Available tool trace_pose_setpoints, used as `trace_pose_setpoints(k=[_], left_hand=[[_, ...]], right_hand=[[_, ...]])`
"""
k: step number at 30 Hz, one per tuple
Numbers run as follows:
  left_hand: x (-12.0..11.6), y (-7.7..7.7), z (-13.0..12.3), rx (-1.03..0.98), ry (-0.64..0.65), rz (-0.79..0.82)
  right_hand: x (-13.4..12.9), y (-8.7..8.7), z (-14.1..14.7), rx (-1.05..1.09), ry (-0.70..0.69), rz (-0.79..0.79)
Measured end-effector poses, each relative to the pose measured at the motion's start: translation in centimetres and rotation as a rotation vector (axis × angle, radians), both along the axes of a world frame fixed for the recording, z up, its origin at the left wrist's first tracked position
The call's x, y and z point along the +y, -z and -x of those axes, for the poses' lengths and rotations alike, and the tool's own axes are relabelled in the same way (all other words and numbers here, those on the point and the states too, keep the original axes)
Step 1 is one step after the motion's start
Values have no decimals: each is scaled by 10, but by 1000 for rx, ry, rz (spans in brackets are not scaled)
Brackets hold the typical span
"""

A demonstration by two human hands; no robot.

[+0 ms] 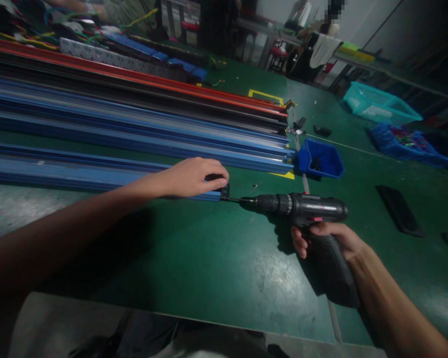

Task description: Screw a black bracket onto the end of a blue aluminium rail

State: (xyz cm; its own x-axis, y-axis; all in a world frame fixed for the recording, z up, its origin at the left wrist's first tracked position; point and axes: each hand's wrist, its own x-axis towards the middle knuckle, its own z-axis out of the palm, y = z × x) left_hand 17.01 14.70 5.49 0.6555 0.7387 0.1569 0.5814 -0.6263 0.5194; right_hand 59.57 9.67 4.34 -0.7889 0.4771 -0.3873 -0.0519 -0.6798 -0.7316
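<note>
My right hand (334, 237) is wrapped round the handle of a black cordless drill (302, 206), which lies level and points left. Its long thin bit (235, 200) reaches the black end piece (226, 192) on a blue metal rail (127, 171). Over that rail end rests my left hand (199, 176), fingers curled around the rail and the end piece. Whether the bit's tip sits in a screw is too small to tell.
Several more blue, black and red rails (142, 82) lie behind. A blue bin (321, 158) with small dark parts stands right of their ends. Farther right are a teal basket (381, 103), a blue tray (406, 144) and a flat black object (399, 210). Another person's arm shows at upper left.
</note>
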Motion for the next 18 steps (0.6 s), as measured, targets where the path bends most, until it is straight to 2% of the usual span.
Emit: trace_pose_setpoints(k=[11, 18], left_hand=[[-1, -1, 0, 2, 0, -7], [-1, -1, 0, 19, -3, -13]], right_hand=[[1, 3, -7, -55, 21, -4], [3, 5, -5, -8, -6, -6]])
